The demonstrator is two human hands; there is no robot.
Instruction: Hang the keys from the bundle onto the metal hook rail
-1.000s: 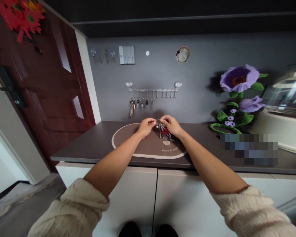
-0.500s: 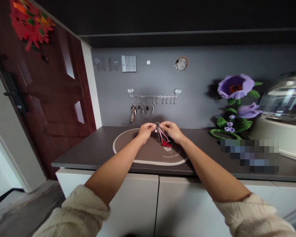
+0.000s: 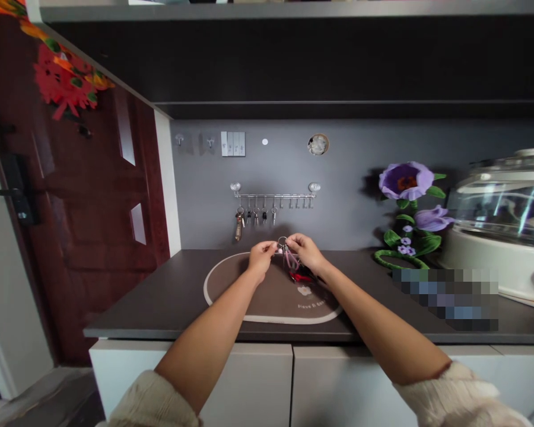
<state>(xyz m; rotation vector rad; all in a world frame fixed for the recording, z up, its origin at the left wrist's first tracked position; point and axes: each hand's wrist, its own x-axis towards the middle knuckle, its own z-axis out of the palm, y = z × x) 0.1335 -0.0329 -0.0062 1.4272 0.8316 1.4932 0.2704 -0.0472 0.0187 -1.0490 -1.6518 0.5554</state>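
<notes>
Between my two hands a metal key ring (image 3: 283,239) is held up over the mat, in front of the wall. My left hand (image 3: 262,256) pinches it from the left side with thumb and finger. On the other side my right hand (image 3: 306,251) grips the ring with its fingertips. A pink strap (image 3: 290,260) hangs down from the ring, and a red piece (image 3: 301,277) dangles lower, under my right hand. Keys on the ring are small and partly hidden. Below lies the brown oval mat (image 3: 249,296) with a pale rim.
Behind my hands, a hook rail (image 3: 276,196) on the wall carries several keys (image 3: 239,225) at its left half; hooks at its right hang bare. Purple flowers (image 3: 407,181) and a white appliance (image 3: 480,261) stand to the right. A dark shelf (image 3: 293,65) overhangs the counter (image 3: 129,308).
My view has tilted up, so everything sits lower in the picture and more of the shelf shows. Both hands still hold the key ring; the hanging strap and red piece have swung slightly.
</notes>
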